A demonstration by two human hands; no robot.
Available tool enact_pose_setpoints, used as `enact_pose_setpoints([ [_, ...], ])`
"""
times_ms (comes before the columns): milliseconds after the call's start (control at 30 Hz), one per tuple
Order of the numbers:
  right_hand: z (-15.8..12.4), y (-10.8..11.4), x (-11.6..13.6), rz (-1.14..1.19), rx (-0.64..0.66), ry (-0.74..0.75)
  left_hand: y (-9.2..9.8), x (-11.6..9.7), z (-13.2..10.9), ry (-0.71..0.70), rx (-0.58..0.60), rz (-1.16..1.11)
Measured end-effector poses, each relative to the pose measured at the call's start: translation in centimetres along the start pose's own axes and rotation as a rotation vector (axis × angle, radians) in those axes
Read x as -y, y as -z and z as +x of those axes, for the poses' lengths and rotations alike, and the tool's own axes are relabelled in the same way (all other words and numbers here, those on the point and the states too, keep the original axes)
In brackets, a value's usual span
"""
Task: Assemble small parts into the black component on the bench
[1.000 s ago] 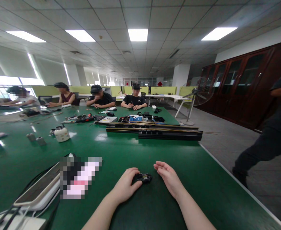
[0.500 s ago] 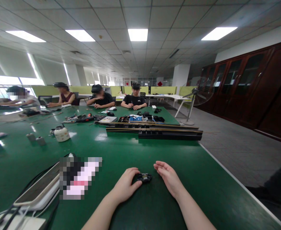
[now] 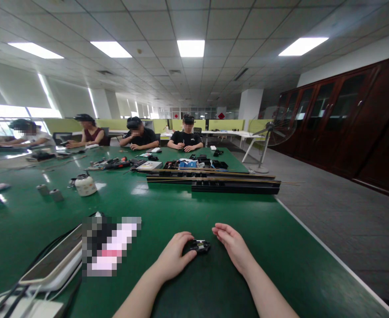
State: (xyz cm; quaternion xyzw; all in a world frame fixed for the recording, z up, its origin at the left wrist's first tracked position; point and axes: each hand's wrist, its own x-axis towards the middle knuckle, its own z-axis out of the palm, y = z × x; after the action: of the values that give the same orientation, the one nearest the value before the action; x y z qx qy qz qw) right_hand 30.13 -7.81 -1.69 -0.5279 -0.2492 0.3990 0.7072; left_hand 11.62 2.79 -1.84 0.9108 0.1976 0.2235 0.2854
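On the green table, my left hand [image 3: 176, 256] has its thumb and fingers around the left end of a small black device [image 3: 202, 247]. Light and metallic-looking details show on top of the device; its exact kind cannot be made out. My right hand [image 3: 231, 245] rests just to the right, apart from the device. Its fingers are stretched out and hold nothing.
Long black rails [image 3: 236, 187] with thin rods lie across the table ahead. A white patterned jar [image 3: 85, 185], two grey cylinders and a phone-like slab [image 3: 53, 260] with cables are at left. Several people sit beyond; a floor fan [image 3: 269, 127] stands at right.
Both hands stay almost where they were, and the device has barely shifted. A dark shape at the lower right edge has mostly moved out of view.
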Motion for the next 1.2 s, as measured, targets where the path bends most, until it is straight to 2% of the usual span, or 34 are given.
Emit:
enact_pose_setpoints([
  [200,-0.1,-0.1,0.1,-0.051,-0.002,0.019,0.1,-0.1,-0.1,0.001,0.005,-0.002],
  [433,-1.0,-1.2,0.7,-0.308,0.021,0.158,0.1,-0.2,-0.1,-0.005,0.006,-0.018],
  [600,-1.0,-1.3,0.5,-0.363,0.045,0.183,0.2,-0.3,-0.1,-0.003,0.007,-0.014],
  [700,-0.9,-1.1,0.2,-0.421,0.087,0.212,0.2,-0.2,-0.1,-0.005,0.002,-0.011],
  [867,-1.5,-1.5,0.1,-0.656,0.18,0.308,-0.1,0.2,-0.1,-0.022,-0.015,-0.011],
  [1000,-2.2,-2.0,0.2,-0.788,0.232,0.321,-0.1,0.3,-0.1,-0.038,-0.019,-0.017],
  [1200,-2.3,-2.2,0.0,-0.826,0.257,0.344,-0.1,0.2,-0.2,-0.024,-0.002,-0.032],
])
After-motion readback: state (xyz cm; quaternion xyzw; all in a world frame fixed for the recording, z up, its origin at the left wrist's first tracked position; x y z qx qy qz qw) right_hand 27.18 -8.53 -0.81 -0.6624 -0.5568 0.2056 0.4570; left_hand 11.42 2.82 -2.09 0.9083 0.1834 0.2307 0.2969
